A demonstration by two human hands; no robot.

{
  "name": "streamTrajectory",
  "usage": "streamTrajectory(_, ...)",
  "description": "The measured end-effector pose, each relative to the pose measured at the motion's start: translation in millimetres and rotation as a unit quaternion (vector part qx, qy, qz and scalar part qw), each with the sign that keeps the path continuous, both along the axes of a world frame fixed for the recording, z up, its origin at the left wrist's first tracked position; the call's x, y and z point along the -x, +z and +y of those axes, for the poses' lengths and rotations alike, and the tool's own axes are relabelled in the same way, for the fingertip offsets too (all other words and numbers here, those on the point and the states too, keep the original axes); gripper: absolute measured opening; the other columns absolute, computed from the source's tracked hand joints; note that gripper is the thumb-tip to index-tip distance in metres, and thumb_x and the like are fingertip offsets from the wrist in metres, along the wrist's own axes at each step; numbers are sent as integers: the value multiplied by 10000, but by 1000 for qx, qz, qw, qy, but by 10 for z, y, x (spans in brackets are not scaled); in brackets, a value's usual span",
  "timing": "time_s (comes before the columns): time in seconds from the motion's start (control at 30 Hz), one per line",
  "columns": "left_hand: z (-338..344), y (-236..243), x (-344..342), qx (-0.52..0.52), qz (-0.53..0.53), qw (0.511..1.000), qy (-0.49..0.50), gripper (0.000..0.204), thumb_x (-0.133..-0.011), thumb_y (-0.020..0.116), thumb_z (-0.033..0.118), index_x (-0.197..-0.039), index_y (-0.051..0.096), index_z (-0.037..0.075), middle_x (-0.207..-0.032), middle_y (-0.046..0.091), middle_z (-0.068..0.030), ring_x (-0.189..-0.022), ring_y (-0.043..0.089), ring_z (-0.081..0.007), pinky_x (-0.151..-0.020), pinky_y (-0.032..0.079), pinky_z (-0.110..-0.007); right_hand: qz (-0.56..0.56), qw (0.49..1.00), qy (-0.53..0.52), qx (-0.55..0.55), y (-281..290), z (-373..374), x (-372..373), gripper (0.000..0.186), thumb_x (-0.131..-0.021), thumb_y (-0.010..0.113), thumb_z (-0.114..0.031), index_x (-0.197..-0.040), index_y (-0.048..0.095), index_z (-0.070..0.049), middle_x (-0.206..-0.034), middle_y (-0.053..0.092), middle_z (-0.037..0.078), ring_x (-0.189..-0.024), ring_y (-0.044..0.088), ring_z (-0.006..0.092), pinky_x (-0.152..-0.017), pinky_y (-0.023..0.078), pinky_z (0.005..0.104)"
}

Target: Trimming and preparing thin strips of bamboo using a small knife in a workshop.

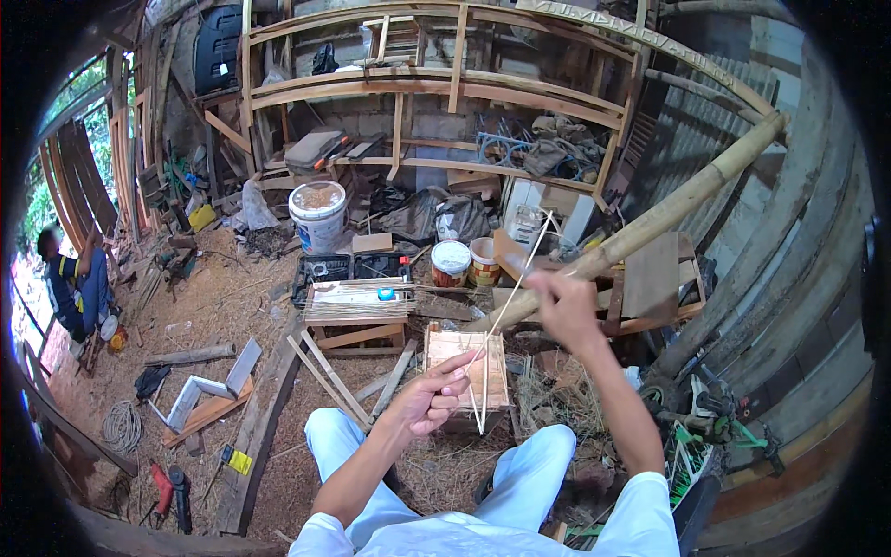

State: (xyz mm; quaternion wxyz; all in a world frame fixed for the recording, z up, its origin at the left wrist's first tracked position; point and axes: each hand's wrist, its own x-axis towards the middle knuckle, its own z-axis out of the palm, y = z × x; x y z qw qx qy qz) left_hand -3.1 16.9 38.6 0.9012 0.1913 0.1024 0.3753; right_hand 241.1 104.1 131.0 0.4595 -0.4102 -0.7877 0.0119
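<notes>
My left hand (pixel 434 397) pinches thin pale bamboo strips (pixel 484 382) above a small wooden block stand (pixel 441 351) between my knees. One long strip slants up and away to the right, while bent lengths hang down to a point in front of the stand. My right hand (pixel 564 306) is raised beside the upper part of the strip, curled closed and blurred by motion. Something smeared shows at its fingers; its kind cannot be made out.
A low wooden bench (pixel 357 311) holds more thin strips and a blue tape measure (pixel 386 293). Behind it stand a white bucket (pixel 318 218) and two smaller tubs. A thick bamboo pole (pixel 668 209) slants across the right. A person (pixel 74 283) sits far left. Power tools (pixel 172 492) lie lower left.
</notes>
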Motion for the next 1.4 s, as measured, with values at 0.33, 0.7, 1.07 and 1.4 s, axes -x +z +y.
streamTrajectory(0.33,103,-47,22,-4,-57,997,-47,526,-952,404,25,-1452,272,124,-711,319,36,-422,185,8,-301,138,-140,15,999,24,-23,-106,-208,106,177,-876,597,-129,-871,677,29,-787,670,190,-703,667,316,-620,516,375)
streamTrajectory(0.7,201,18,76,19,-55,998,-15,452,-978,394,65,-1419,328,141,-694,310,28,-415,194,6,-295,147,-153,-38,983,170,48,-267,-386,366,159,-855,627,-128,-920,688,4,-868,683,179,-771,679,291,-687,534,363)
streamTrajectory(1.07,-30,129,118,-47,90,994,27,458,-964,477,134,-1406,358,116,-678,315,52,-414,187,12,-304,138,-143,32,999,22,34,39,89,107,201,-887,597,-163,-927,693,9,-891,684,189,-753,680,287,-670,526,359)
streamTrajectory(1.4,-156,-94,186,-162,220,958,92,431,-949,506,155,-1365,413,87,-723,421,19,-478,319,-28,-400,254,-189,255,893,187,321,194,-69,178,316,-923,594,-268,-1086,628,0,-649,493,-31,-533,407,43,-473,322,209)
